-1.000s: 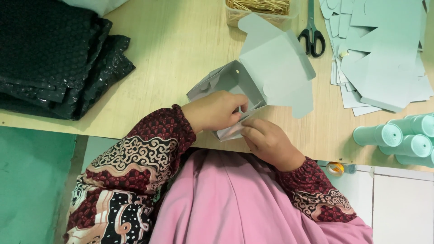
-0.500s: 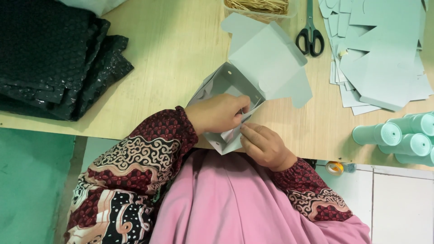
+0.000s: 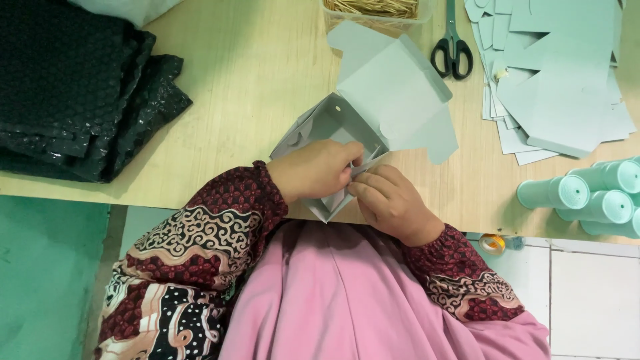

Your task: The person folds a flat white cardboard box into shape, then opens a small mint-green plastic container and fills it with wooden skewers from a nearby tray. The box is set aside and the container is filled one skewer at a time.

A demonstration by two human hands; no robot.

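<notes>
Where two hands (image 3: 353,183) meet, one box (image 3: 373,113).

left hand (image 3: 317,170): fingers curled, pinching | right hand (image 3: 390,200): fingers bent, pinching | hands touching

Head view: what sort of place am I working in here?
Probably a small packaging or craft workbench. A stack of pale green die-cut card blanks lies beside black-handled scissors on the light wooden table, and both hands are folding a pale grey-green card box.
</notes>
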